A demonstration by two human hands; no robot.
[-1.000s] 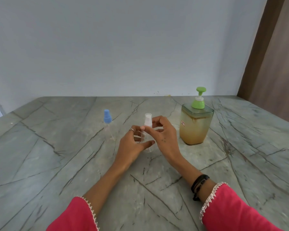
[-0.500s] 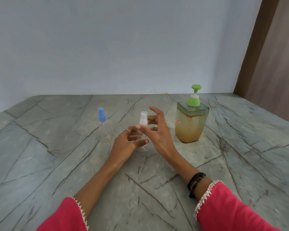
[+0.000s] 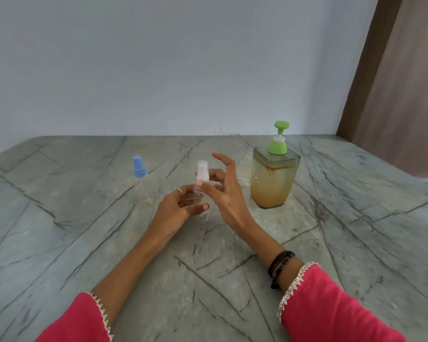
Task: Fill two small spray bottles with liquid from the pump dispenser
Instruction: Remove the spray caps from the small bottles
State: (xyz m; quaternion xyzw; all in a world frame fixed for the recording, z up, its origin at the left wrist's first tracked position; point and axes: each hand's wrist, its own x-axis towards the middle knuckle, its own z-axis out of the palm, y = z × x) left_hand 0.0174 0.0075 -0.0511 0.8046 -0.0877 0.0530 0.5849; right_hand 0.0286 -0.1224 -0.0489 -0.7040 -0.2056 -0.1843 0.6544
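1. The marble-patterned desk (image 3: 356, 243) fills the lower half of the frame. Its surface looks hard and slick, so a tipped bottle would likely roll or skid away rather than stay put.

2. The pump dispenser (image 3: 273, 178), right of centre, stands upright with amber liquid inside and its green pump head (image 3: 279, 138) on top. It sits just beside the right hand, and a careless sweep of that hand could knock it or set off the pump with nothing beneath the spout.

3. The right hand (image 3: 229, 193), at the centre of the frame, has its fingers (image 3: 220, 157) spread wide and mostly straight. Only the thumb tip appears to touch the white spray cap (image 3: 202, 172). With so loose a contact, a twist on the cap may slip rather than turn it.

4. The left hand (image 3: 176, 206), centre-left, curls round the body of the clear spray bottle (image 3: 201, 206), thumb across its front, and holds it upright on the desk. The bottle looks light and empty, so squeezing it or letting go early could topple it.

5. The second bottle, the blue-capped spray bottle (image 3: 140, 181), stands alone in the left-middle of the frame, well apart from both hands. It is still capped, and its clear body is hard to make out against the desk. An elbow or sleeve (image 3: 79, 322) reaching across could catch it.

6. Both necks look narrow. Pumped liquid may well miss the opening and run onto the desk, making the bottles slippery to grip.
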